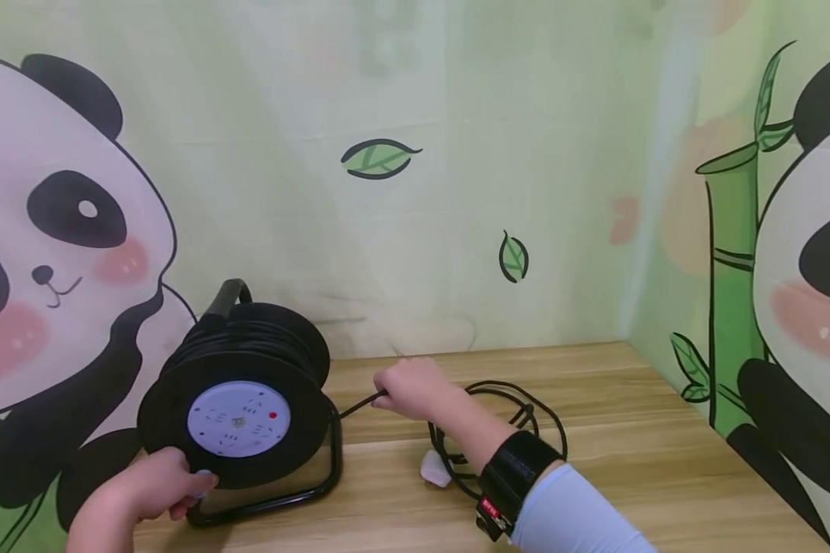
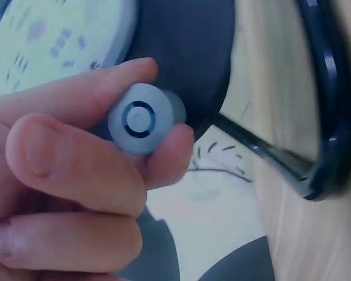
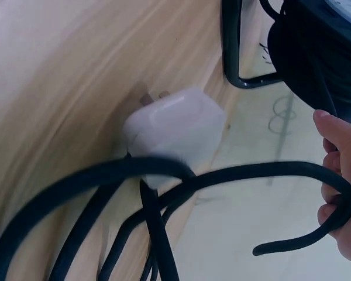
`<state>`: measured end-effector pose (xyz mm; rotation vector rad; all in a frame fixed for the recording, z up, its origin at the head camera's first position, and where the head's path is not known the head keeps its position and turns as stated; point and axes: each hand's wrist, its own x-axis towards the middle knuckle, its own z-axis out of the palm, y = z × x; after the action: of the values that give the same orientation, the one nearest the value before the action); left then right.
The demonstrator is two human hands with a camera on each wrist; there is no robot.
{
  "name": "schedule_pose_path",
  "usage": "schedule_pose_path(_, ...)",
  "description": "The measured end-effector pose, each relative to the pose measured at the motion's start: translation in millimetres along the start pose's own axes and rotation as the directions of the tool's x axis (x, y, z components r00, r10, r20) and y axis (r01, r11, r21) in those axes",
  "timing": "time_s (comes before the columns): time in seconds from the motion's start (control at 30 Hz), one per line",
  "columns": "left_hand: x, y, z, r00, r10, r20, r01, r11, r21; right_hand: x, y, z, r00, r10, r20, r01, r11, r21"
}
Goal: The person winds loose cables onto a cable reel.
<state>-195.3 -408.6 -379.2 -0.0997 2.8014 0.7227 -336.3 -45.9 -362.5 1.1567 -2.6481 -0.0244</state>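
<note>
- We find the black round plastic cable reel [image 1: 242, 368] upright on its black tubular frame [image 1: 337, 453], at the left of the wood-grain worktop [image 1: 609, 438].
- We observe the left hand [image 1: 148, 485] pinching the small grey round knob [image 2: 137, 119] near the reel's lower edge.
- We record the right hand [image 1: 413, 388] gripping the thin black cable [image 1: 362, 404] beside the reel.
- We note loose cable loops and the white blocky plug [image 1: 436, 468] lying to the reel's right.

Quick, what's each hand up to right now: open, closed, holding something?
Left hand: closed, pinching the round grey knob at the reel.
Right hand: closed, gripping the black cable.
</note>
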Motion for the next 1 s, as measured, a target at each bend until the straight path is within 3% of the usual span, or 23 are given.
schedule_pose_path(0.2, -5.9, -11.7, -17.9, 1.000, 0.007, -0.020, -0.007, 1.000, -0.012, 2.2, -10.6, 6.8, 1.000, -0.012, -0.017, 0.011, 0.998, -0.064)
schedule_pose_path(0.4, -10.5, -14.5, -29.7, 0.997, -0.064, -0.034, 0.063, 0.998, -0.024, 4.7, -21.3, 8.6, 1.000, -0.020, -0.018, 0.017, 0.990, -0.142)
schedule_pose_path(0.57, -13.1, -15.6, -35.0, 0.996, -0.066, -0.063, 0.067, 0.998, 0.007, 8.5, -32.6, 11.4, 0.999, -0.038, -0.017, 0.035, 0.983, -0.181)
schedule_pose_path(0.8, -24.9, -7.6, -41.8, 0.992, -0.079, -0.101, 0.077, 0.997, -0.031, 14.0, -54.2, 17.3, 0.999, -0.054, -0.004, 0.051, 0.966, -0.254)
schedule_pose_path(1.0, -27.8, -2.6, -45.5, 0.989, -0.094, -0.115, 0.089, 0.995, -0.048, 16.4, -58.1, 18.8, 0.999, -0.050, 0.007, 0.050, 0.960, -0.274)
